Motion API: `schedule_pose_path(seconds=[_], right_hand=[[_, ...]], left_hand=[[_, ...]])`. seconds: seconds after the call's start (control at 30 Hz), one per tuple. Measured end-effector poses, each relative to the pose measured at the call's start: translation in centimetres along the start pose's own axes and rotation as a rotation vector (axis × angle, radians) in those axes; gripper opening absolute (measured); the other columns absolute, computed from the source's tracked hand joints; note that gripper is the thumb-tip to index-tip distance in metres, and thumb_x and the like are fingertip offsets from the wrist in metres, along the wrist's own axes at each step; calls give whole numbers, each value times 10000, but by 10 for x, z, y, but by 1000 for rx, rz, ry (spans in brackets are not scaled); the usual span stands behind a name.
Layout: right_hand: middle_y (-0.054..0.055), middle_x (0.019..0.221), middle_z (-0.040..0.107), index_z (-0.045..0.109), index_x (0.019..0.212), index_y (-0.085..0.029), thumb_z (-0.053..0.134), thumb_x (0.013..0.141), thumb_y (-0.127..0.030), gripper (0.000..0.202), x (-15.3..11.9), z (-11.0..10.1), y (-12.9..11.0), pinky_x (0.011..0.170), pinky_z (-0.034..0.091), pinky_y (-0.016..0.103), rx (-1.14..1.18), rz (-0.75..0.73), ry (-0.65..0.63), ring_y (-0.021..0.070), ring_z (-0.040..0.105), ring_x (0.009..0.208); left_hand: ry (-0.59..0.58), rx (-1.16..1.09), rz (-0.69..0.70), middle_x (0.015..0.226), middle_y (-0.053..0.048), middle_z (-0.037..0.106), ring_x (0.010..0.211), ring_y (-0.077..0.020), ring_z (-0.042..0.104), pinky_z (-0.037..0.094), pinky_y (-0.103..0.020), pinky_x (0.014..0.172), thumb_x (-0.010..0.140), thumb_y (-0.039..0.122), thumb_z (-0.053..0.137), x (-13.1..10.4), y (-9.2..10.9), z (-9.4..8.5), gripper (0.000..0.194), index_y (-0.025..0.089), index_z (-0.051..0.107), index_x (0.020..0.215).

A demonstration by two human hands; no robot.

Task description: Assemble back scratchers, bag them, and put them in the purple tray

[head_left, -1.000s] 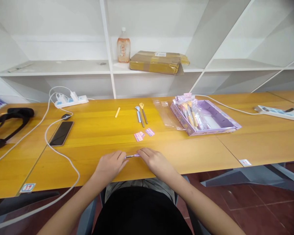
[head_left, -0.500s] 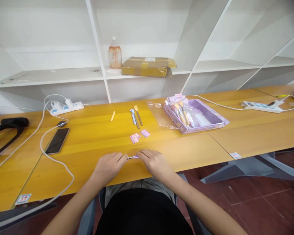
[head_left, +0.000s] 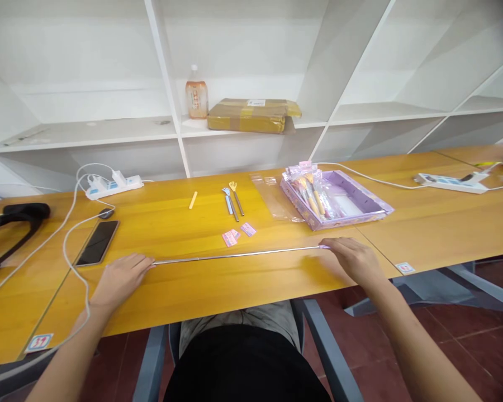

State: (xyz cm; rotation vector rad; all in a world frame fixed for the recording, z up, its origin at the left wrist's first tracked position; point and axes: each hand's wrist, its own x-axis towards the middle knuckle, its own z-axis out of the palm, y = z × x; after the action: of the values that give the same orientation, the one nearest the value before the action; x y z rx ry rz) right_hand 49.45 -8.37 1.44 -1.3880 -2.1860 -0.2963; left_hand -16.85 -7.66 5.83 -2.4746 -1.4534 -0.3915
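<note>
- Yellow wooden desk (head_left: 243, 287) noted, set against white shelving (head_left: 251, 44).
- One thin metal rod (head_left: 235, 255) is held level along the near part of the desk, stretched between two bare hands; whether the wood is touched by it cannot be told.
- Its one end is pinched by the left hand (head_left: 123, 279), fingers pressed together; that tip is hidden.
- Its other end, where a purple piece (head_left: 324, 246) is partly seen, is gripped by the right hand (head_left: 354, 259), fingers curled over it.
- Pink and purple cards (head_left: 229, 239) are laid just beyond the rod.
- Past the cards, a blue-headed scratcher (head_left: 227, 201) and a yellow-headed scratcher (head_left: 235, 195) are found side by side, with a short yellow stick (head_left: 193, 200) to their left.
- To their right, clear plastic film (head_left: 276, 198) is spread beside a purple box (head_left: 371, 201), in which wrapped pieces (head_left: 314, 195) are heaped at the left.
- Near the left hand, a dark phone (head_left: 98, 243) is placed flat.
- On the shelf, a bottle (head_left: 197, 100) is stood upright beside a taped carton (head_left: 247, 115).
</note>
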Motion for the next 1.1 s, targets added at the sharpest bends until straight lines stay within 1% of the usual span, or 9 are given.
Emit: schedule_pose_path(seconds=[0.1,0.2,0.33,0.47,0.6,0.73,0.8,0.9,1.1], right_hand=[[108,1070,821,777,1066,-227,460,1080,-273,320,-7,0,6,905,580,427,47,39,-32,275,772,958],[126,1135,796,767,1098,-228,512,1070,-356,286,-10,8,3,919,589,423,112,105,-74,276,763,994],[129,1230,730,747,1172,-233,481,1078,-431,345,-18,18,4,920,597,399,178,228,-98,262,745,1048],[140,1176,701,716,1162,-211,520,1053,-497,363,-28,18,5,812,613,371,217,373,-58,252,740,957],[139,1121,706,687,1057,-207,510,1062,-531,370,-33,16,1,775,608,365,273,435,-40,236,735,872],[143,1147,703,694,1140,-207,521,1051,-571,412,-34,19,-2,759,605,380,254,433,-62,243,729,867],[138,1147,698,703,1176,-214,520,1051,-580,428,-34,22,-2,773,602,389,228,419,-79,245,724,869],[126,1099,692,743,1131,-228,500,1065,-564,420,-36,25,0,824,595,398,203,367,-76,254,718,910],[117,1047,704,748,1019,-218,536,1064,-430,303,-39,22,0,891,573,425,131,243,2,271,693,975]], left_hand=[[-38,43,55,853,-54,747,821,-228,696,527,-326,753,1095,385,440,-4,-2,7,375,241,750,940],[-37,4,52,942,-48,785,850,-221,727,557,-320,776,1102,432,441,-6,6,14,372,254,756,1018],[-15,-65,89,1111,-57,807,987,-221,764,600,-338,897,1115,459,414,-13,18,17,387,257,730,1207],[43,-71,75,1106,-83,804,1036,-223,761,591,-356,993,1122,384,398,-23,20,18,388,230,753,1151],[61,-91,37,1048,-65,795,971,-221,754,601,-344,926,1109,409,435,-29,18,22,374,252,772,1150],[58,-148,-36,1051,-62,799,960,-218,761,605,-345,926,1109,451,429,-30,21,30,392,245,749,1205],[78,-185,-55,1045,-67,801,962,-223,767,612,-352,931,1109,482,425,-30,22,33,408,234,743,1177],[98,-239,-40,1024,-60,796,959,-214,771,620,-337,925,1104,503,437,-31,21,35,410,229,741,1087],[125,-258,12,1014,-50,791,948,-200,767,614,-324,920,1109,449,467,-34,22,30,355,220,736,1067]])
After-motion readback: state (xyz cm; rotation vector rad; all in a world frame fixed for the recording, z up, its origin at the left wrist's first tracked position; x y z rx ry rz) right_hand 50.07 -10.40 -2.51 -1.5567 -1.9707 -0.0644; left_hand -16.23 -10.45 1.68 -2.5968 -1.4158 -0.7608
